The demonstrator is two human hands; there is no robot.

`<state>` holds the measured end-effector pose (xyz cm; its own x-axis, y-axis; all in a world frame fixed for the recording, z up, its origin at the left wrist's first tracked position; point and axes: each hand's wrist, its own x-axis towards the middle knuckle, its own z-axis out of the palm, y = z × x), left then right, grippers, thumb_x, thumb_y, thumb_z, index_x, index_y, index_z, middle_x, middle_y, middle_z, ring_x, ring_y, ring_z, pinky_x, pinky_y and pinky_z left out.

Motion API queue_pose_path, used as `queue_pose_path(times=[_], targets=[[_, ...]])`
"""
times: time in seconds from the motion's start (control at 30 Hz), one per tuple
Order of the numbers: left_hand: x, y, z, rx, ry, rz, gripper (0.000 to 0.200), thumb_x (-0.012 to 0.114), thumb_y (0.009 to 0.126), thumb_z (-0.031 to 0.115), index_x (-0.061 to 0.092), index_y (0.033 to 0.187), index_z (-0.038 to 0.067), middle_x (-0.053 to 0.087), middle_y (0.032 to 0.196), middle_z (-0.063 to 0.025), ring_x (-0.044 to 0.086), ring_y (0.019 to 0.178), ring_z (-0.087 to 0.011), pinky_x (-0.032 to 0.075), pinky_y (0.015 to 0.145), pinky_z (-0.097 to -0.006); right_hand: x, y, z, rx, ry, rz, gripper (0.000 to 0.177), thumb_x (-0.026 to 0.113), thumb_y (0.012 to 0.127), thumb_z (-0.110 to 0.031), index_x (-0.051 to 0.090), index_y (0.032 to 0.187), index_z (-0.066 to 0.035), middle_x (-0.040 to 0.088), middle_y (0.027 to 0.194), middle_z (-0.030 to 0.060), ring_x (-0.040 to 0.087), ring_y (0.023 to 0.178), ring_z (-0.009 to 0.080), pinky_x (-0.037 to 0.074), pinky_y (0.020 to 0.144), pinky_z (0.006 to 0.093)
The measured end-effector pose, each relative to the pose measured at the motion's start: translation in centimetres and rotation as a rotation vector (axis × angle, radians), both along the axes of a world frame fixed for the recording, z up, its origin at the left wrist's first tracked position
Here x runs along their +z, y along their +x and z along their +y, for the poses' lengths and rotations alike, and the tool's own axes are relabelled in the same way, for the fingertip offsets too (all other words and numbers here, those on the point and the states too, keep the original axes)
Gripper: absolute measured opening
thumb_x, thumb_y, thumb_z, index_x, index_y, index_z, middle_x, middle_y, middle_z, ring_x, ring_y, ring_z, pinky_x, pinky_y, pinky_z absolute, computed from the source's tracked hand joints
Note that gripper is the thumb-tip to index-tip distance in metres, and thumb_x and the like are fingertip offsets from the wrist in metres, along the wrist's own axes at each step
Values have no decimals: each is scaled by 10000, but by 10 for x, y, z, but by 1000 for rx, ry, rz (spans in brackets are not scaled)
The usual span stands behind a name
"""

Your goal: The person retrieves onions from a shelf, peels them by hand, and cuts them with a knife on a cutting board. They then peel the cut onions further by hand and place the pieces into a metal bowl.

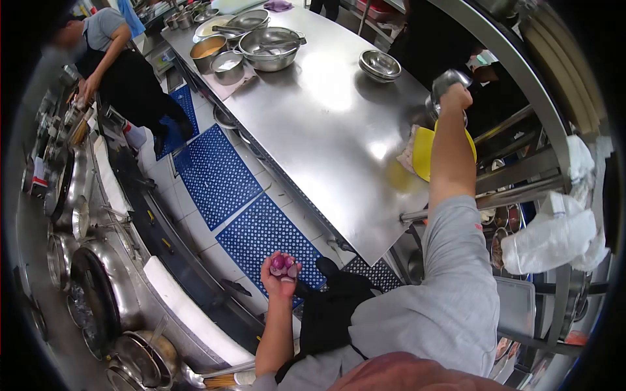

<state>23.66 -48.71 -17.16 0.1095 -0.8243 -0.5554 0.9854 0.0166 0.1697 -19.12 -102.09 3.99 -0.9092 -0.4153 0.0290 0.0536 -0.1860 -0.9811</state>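
My left hand [281,287] is cupped, palm up, around several small peeled red onions [282,262], low in front of my apron and above the floor mat. My right arm reaches across the right end of the steel table [313,137]. At its end, my right hand [458,98] is closed on a shiny metal bowl [448,80], whose inside I cannot see. Partly behind that forearm lies a yellow round board [423,154], with a pale cloth [405,155] at its left edge. Another metal bowl is mostly hidden below my right hand.
Stacked metal bowls [380,66] stand near the table's far edge. A colander [271,58] and several pots [208,53] occupy its left end. At the left, a co-worker [120,65] leans over the stove line. Blue mats [218,173] cover the aisle; plastic bags [551,234] hang at right.
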Motion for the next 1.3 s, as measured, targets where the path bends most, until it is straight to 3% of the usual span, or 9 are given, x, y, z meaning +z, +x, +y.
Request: queue_pose_path(times=[0.07, 0.17, 0.27, 0.37, 0.5, 0.87, 1.07, 1.17, 1.3], targets=[[5, 3, 1, 17, 17, 6, 328, 586, 914, 400, 665, 1040, 108, 661, 964, -104, 640, 882, -289, 569, 744, -520, 7, 34, 13, 5, -210, 134, 270, 559, 779, -135, 707, 874, 70, 720, 810, 222, 710, 721, 347, 559, 714, 421], [12, 6, -2, 30, -13, 9, 331, 584, 916, 394, 665, 1053, 104, 662, 971, -104, 637, 886, -288, 561, 763, -518, 13, 100, 51, -42, 29, 890, 205, 631, 785, -158, 667, 846, 35, 704, 841, 231, 690, 753, 393, 549, 736, 464], [31, 3, -19, 56, 35, -49, 346, 578, 919, 408, 661, 1072, 108, 664, 971, -103, 640, 880, -282, 561, 757, -500, -4, 191, 156, 445, 79, 883, 145, 609, 858, -117, 665, 961, -31, 688, 923, 201, 653, 894, 403, 511, 784, 480], [32, 10, -25, 68, -111, -43, 370, 580, 917, 406, 650, 1105, 96, 664, 995, -104, 637, 899, -288, 551, 768, -512, -66, 212, 263, 764, -281, 1449, 194, 613, 754, -16, 664, 938, -57, 663, 937, 124, 630, 931, 334, 483, 824, 441], [74, 12, -32, 93, -132, -76, 353, 589, 910, 405, 666, 1060, 95, 662, 998, -109, 639, 908, -291, 557, 771, -510, -89, 193, 365, 1077, -255, 1551, 246, 628, 699, -12, 633, 942, -51, 625, 940, 81, 609, 903, 281, 464, 844, 411], [145, -57, -115, -100, -180, -262, 293, 626, 921, 314, 661, 1028, 44, 668, 938, -119, 674, 854, -287, 600, 743, -529, -107, 145, 420, 1283, -163, 1552, 234, 630, 712, -38, 625, 945, -65, 567, 862, 61, 574, 854, 260, 445, 808, 398], [110, -123, -158, -298, -109, -837, 286, 782, 844, 168, 687, 1059, 5, 671, 932, -62, 648, 828, -129, 548, 678, -280, -102, 138, 420, 1260, -171, 1559, 204, 629, 722, -43, 633, 925, -62, 567, 858, 63, 572, 859, 264, 450, 799, 396], [128, -138, -157, -428, -67, -1000, 350, 706, 925, 239, 669, 1172, -7, 682, 1057, -79, 633, 939, -123, 520, 843, -292, -103, 132, 415, 1285, -158, 1549, 248, 630, 713, -27, 653, 959, -52, 593, 892, 74, 577, 872, 277, 452, 803, 403], [127, -135, -153, -152, -219, -932, 396, 623, 979, 221, 617, 1278, -38, 659, 1219, -130, 596, 1144, -174, 445, 1025, -311, -105, 129, 402, 1263, -139, 1515, 291, 625, 728, -11, 677, 1010, -58, 618, 924, 82, 580, 881, 285, 450, 803, 412]])
